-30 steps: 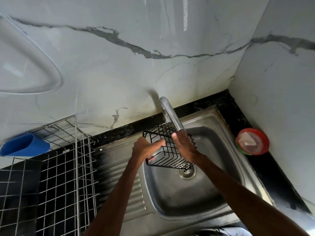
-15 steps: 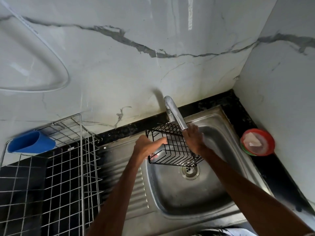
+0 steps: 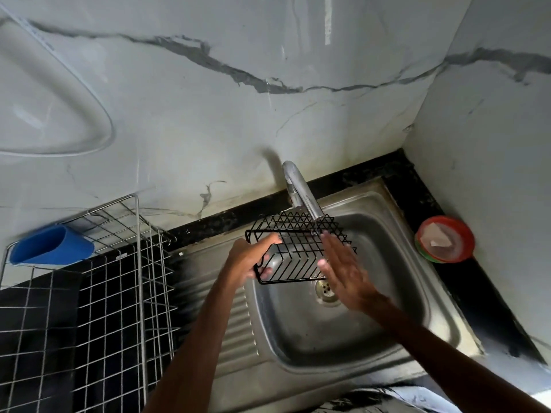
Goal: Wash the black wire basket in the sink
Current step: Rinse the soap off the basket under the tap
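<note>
Head view: left hand (image 3: 249, 259) grips black wire basket (image 3: 293, 232) over sink (image 3: 387, 311).

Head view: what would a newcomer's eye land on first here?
The black wire basket, held over the steel sink under the tap: the left hand grips its left end, the right hand lies flat at its right side. Next, the blue cup on the wire rack at left and the red bowl in the right corner.

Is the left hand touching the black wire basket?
Touching. The head view shows the left hand gripping the left rim of the basket.
</note>
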A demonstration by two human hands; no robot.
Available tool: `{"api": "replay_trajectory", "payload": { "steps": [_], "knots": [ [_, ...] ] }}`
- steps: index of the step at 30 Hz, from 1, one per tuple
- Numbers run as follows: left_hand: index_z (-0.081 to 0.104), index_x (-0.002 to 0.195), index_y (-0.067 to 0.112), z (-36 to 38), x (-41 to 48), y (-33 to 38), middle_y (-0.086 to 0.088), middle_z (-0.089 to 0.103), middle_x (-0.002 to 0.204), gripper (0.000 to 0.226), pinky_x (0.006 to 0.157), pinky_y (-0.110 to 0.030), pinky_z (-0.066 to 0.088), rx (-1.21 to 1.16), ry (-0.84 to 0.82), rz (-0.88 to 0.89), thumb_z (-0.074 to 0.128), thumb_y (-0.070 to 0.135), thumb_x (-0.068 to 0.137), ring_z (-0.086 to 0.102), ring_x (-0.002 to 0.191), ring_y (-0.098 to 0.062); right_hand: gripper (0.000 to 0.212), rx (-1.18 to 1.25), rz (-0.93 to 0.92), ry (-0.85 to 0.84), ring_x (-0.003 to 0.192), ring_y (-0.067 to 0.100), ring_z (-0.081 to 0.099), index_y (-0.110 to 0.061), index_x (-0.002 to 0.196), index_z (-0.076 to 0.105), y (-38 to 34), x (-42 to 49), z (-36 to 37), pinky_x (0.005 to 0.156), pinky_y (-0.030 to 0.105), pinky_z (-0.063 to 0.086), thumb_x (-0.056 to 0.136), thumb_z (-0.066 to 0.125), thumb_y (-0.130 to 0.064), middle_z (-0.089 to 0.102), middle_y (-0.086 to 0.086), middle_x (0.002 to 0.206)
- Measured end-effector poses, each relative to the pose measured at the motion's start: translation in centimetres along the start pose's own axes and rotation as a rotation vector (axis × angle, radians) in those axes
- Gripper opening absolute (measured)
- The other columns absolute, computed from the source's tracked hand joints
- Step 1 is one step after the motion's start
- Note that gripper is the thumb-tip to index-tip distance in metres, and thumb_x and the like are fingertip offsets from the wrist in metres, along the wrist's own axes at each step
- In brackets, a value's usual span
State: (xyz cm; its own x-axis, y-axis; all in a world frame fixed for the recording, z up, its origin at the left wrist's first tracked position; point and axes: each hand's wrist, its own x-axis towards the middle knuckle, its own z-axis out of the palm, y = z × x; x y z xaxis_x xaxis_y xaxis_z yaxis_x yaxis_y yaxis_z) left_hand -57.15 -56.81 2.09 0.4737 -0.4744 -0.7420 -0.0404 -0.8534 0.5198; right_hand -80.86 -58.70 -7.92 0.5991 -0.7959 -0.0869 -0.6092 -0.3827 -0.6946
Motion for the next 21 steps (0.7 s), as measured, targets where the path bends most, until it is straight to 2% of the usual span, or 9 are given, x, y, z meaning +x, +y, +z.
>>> {"api": "replay_trajectory", "payload": {
  "steps": [2,4,6,7,9,10,13,17,21],
  "knots": [
    [0.071,0.102,-0.003,0.1,-0.2,0.0,-0.012,0.075,0.096,0.063,0.075,-0.050,0.063,-0.010,-0.006,0.001,0.088,0.045,0.064,0.077,0.066,-0.030,0.073,-0.006,0.177,-0.078,0.157,0.019,-0.002,-0.019,0.161,0.007,1.0,1.4,-0.5,0.127,0.045,0.005,0.104,0.008,-0.063,-0.003,0.003,0.169],
    [0.071,0.098,0.001,0.5,-0.4,0.2,-0.013,0.076,0.099,0.061,0.077,-0.052,0.063,0.001,-0.008,0.016,0.087,0.048,0.063,0.078,0.071,-0.032,0.073,-0.031,0.111,-0.097,0.155,0.035,0.005,-0.014,0.160,0.004,-0.7,3.3,-0.3,0.124,0.056,0.014,0.103,0.002,-0.061,0.003,0.018,0.167],
    [0.071,0.096,0.003,0.8,-0.6,0.4,-0.014,0.077,0.095,0.064,0.074,-0.051,0.065,0.020,0.001,0.024,0.083,0.055,0.061,0.077,0.068,-0.032,0.083,-0.017,0.021,-0.119,0.156,0.025,-0.006,-0.018,0.161,-0.002,-4.4,4.8,0.2,0.126,0.053,0.006,0.096,-0.007,-0.069,-0.004,0.009,0.169],
    [0.071,0.095,0.003,0.9,-0.6,0.4,-0.014,0.078,0.089,0.070,0.069,-0.043,0.065,0.034,0.001,0.022,0.081,0.062,0.059,0.077,0.066,-0.032,0.085,0.008,-0.032,-0.106,0.156,0.017,-0.009,-0.018,0.161,-0.002,-6.3,4.9,0.5,0.127,0.048,-0.001,0.095,-0.008,-0.071,-0.006,0.003,0.169],
    [0.073,0.093,0.001,0.7,-0.8,0.2,-0.016,0.077,0.078,0.081,0.068,-0.036,0.063,0.056,-0.011,0.014,0.078,0.075,0.062,0.077,0.067,-0.035,0.083,0.066,-0.100,-0.075,0.155,0.011,-0.010,-0.012,0.161,-0.001,-9.1,3.9,0.7,0.126,0.038,-0.006,0.098,0.000,-0.067,-0.006,0.003,0.169],
    [0.071,0.095,0.000,0.6,-0.8,0.0,-0.018,0.077,0.078,0.082,0.073,-0.042,0.064,0.035,-0.006,0.000,0.078,0.076,0.065,0.077,0.069,-0.035,0.079,0.052,-0.149,-0.062,0.156,0.012,-0.008,-0.010,0.161,0.000,-9.3,3.1,0.8,0.126,0.036,-0.004,0.101,0.006,-0.062,-0.003,0.005,0.169],
    [0.067,0.109,0.003,0.1,-1.1,-0.8,-0.020,0.075,0.095,0.069,0.069,-0.050,0.065,-0.043,0.012,-0.026,0.079,0.063,0.077,0.077,0.067,-0.032,0.068,-0.067,-0.262,-0.014,0.156,0.014,0.002,-0.014,0.162,0.009,-5.6,1.1,0.7,0.127,0.041,0.005,0.106,0.021,-0.051,0.005,0.003,0.170],
    [0.066,0.106,-0.001,-0.5,-1.6,-1.4,-0.022,0.074,0.101,0.060,0.069,-0.049,0.065,-0.066,0.020,-0.044,0.079,0.052,0.081,0.073,0.062,-0.029,0.075,-0.025,0.046,-0.045,0.156,0.012,0.003,-0.021,0.162,0.014,1.0,0.0,-0.6,0.126,0.043,0.012,0.102,0.012,-0.066,0.008,-0.004,0.169],
    [0.062,0.100,0.005,0.1,-2.0,-1.6,-0.014,0.070,0.096,0.053,0.076,-0.052,0.064,-0.055,0.004,-0.067,0.076,0.054,0.085,0.073,0.067,-0.029,0.098,-0.046,0.223,-0.158,0.156,0.020,0.001,-0.017,0.161,0.020,1.7,2.9,-1.0,0.126,0.040,-0.002,0.089,-0.006,-0.079,0.009,0.003,0.169]
  ]
}}
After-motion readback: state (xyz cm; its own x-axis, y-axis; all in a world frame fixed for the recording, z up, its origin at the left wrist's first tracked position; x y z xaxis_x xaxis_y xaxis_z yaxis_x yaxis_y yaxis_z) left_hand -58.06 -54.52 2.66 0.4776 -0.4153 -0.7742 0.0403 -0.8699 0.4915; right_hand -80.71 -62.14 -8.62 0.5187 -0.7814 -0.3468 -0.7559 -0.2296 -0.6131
